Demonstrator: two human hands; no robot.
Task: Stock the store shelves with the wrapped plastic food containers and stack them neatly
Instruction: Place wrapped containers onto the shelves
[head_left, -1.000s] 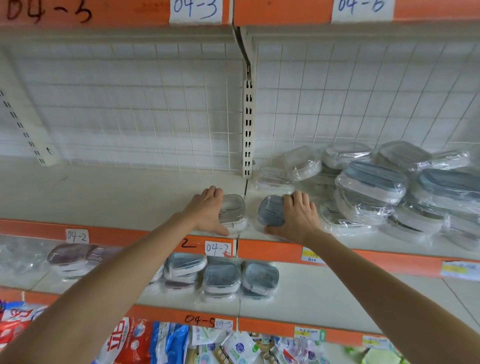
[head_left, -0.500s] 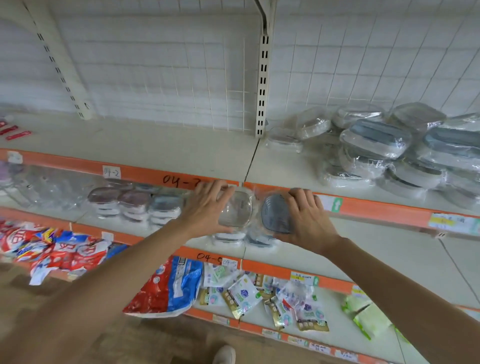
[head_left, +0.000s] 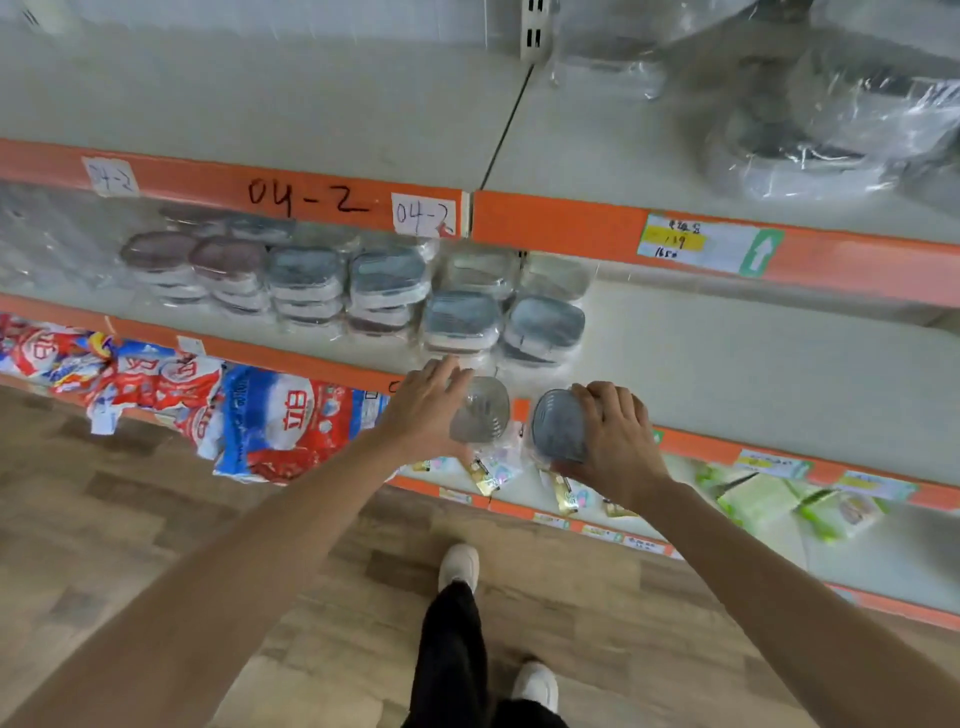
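My left hand (head_left: 423, 410) grips a wrapped container with a clear lid (head_left: 480, 410), held in the air in front of the middle shelf (head_left: 727, 358). Beside it, my right hand (head_left: 615, 441) grips a wrapped container with a grey-blue lid (head_left: 558, 426). Both containers sit just below and in front of two short stacks of grey-lidded containers (head_left: 501, 327) near the shelf's front edge. More stacks with grey and brown lids (head_left: 270, 275) stand in a row to the left. A blurred heap of wrapped containers (head_left: 831, 114) lies on the upper shelf at the right.
Orange price rails (head_left: 571, 228) edge each shelf. Red and blue bags (head_left: 280, 421) hang over the lower shelf at left; small packets (head_left: 566, 493) and green packs (head_left: 769, 499) lie there too. My legs and white shoes (head_left: 460, 566) stand on the wooden floor.
Both hands have carried their containers down from the upper shelf to the front of the middle shelf. The view has tilted downward, showing the floor and my feet.
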